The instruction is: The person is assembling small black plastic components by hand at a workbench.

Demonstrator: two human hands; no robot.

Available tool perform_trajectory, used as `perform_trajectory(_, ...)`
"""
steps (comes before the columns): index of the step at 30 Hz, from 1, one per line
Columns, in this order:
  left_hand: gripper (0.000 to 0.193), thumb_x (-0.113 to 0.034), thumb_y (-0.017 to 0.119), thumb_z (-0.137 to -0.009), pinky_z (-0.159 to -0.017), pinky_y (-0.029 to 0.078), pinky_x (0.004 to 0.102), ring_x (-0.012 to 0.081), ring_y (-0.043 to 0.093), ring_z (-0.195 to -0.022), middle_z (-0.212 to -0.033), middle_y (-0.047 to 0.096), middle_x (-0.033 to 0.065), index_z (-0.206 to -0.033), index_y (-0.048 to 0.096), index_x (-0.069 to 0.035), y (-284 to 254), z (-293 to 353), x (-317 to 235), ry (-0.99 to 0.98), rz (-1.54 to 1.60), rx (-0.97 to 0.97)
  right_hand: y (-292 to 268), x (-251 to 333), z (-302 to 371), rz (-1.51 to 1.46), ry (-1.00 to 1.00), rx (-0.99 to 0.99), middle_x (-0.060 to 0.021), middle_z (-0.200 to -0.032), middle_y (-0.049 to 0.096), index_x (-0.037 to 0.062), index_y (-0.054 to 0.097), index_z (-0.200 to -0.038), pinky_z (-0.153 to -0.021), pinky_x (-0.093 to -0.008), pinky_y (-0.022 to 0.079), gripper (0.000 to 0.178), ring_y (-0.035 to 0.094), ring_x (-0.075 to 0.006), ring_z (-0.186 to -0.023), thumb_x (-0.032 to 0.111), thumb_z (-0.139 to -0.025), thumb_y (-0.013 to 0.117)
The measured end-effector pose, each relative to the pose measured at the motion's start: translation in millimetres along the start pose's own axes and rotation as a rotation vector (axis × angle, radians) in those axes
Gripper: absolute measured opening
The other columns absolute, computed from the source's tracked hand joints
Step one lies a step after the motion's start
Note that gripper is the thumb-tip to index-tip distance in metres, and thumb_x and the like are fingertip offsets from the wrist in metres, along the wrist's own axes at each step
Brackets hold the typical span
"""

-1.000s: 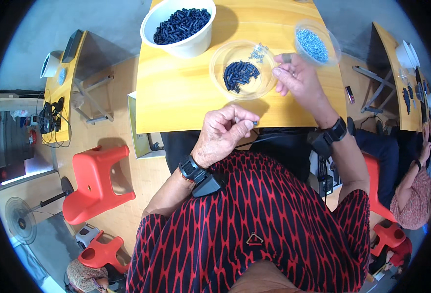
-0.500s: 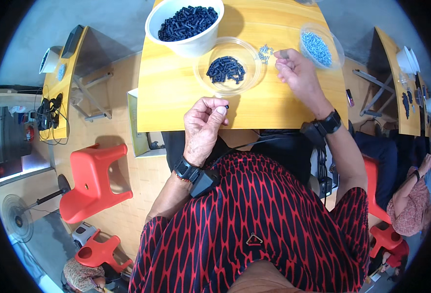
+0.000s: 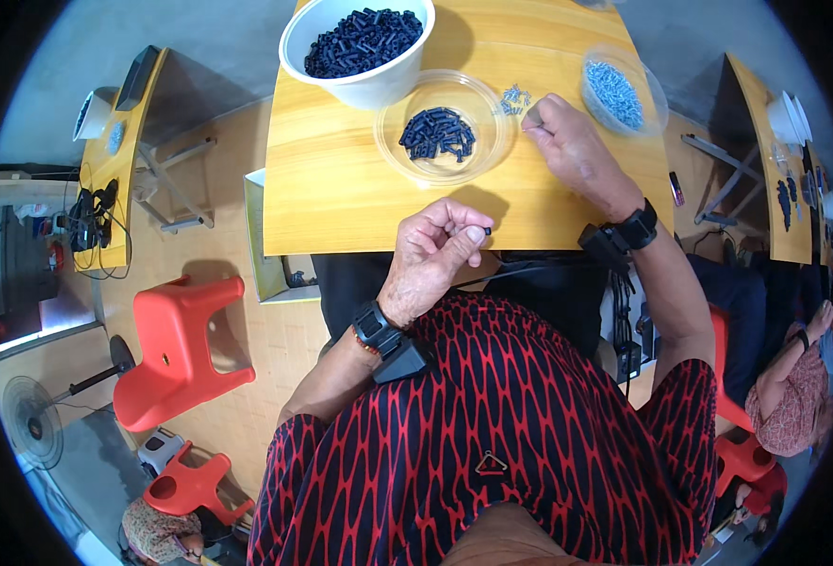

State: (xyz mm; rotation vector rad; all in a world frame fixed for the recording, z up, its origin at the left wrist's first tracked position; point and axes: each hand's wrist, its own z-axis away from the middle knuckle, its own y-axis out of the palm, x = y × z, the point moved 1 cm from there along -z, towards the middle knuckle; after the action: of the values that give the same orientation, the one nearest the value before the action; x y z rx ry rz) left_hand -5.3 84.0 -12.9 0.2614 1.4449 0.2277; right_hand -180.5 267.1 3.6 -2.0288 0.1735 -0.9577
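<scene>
My left hand (image 3: pixel 432 247) is closed in a pinch at the table's near edge. A small black plastic plug (image 3: pixel 487 231) shows at the tips of its thumb and forefinger. Farther right, my right hand (image 3: pixel 572 146) is above the table with its fingers pinched together; what they hold is too small to make out. Just beyond those fingertips lies a small pile of silver screws (image 3: pixel 513 98). A shallow clear bowl (image 3: pixel 390 158) left of the pile holds several black plugs (image 3: pixel 438 134).
A white tub (image 3: pixel 369 91) full of black pieces stands at the back left of the wooden table (image 3: pixel 317 189). At the back right sits a clear tub (image 3: pixel 657 104) of silver screws. A red stool (image 3: pixel 176 354) is on the floor at left. Other people sit at right and lower left.
My left hand has moved right with the black plug, toward the middle of the table's near edge. My right hand has turned slightly and its fingertips have shifted a little left and nearer.
</scene>
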Motion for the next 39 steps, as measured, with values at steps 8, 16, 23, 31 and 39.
perform_trajectory(8,0.014,-0.011,0.062,-0.095,-0.067,0.051,0.0219,0.0085,0.059,-0.069,-0.083,0.063,0.0035,-0.104,0.062,0.0,2.9,-6.7,7.0,0.02,0.106,0.034,-14.2,0.5,17.4,-0.463,0.427,-0.022,-0.0009,-0.081,0.06,-0.0016,0.059,-0.093,-0.064,-0.0246,0.047,0.012,0.057,-0.0065,-0.071,0.01,-0.09,0.061)
perform_trajectory(16,0.018,-0.013,0.061,-0.095,-0.062,0.055,0.0273,0.0117,0.061,-0.067,-0.083,0.064,0.0067,-0.107,0.06,0.0,1.8,-10.3,15.4,-0.058,0.445,-0.005,-12.0,37.9,41.1,-0.842,0.355,0.042,-0.003,-0.083,0.063,-0.0018,0.063,-0.101,-0.065,-0.0228,0.051,0.012,0.061,-0.008,-0.073,0.003,-0.089,0.063)
perform_trajectory(23,0.017,-0.015,0.059,-0.097,-0.062,0.056,0.0277,0.0124,0.062,-0.067,-0.084,0.064,0.0077,-0.106,0.059,0.0,-1.0,-5.4,12.7,-0.045,0.48,-0.019,5.4,77.5,40.8,-0.885,0.293,0.172,-0.0022,-0.081,0.064,-0.0026,0.063,-0.102,-0.066,-0.0209,0.051,0.013,0.062,-0.0063,-0.073,0.002,-0.091,0.061)
perform_trajectory(31,0.014,-0.009,0.06,-0.095,-0.062,0.058,0.027,0.0132,0.065,-0.066,-0.085,0.067,0.009,-0.106,0.06,0.0,-2.4,-3.7,16.5,-0.014,0.505,-0.024,11.1,83.1,39.7,-0.753,0.278,0.215,-0.0034,-0.087,0.062,-0.0036,0.062,-0.099,-0.067,-0.0216,0.052,0.009,0.062,-0.0073,-0.073,-0.003,-0.091,0.06)
perform_trajectory(39,0.012,-0.002,0.06,-0.093,-0.071,0.06,0.0312,0.0178,0.07,-0.077,-0.093,0.069,0.0145,-0.105,0.059,0.001,-3.3,-2.3,12.7,-0.016,0.463,-0.009,-0.9,92.1,30.9,-0.392,0.04,0.151,-0.0117,-0.081,0.067,-0.0006,0.06,-0.09,-0.061,-0.0277,0.05,0.008,0.066,-0.0181,-0.071,-0.002,-0.083,0.064)
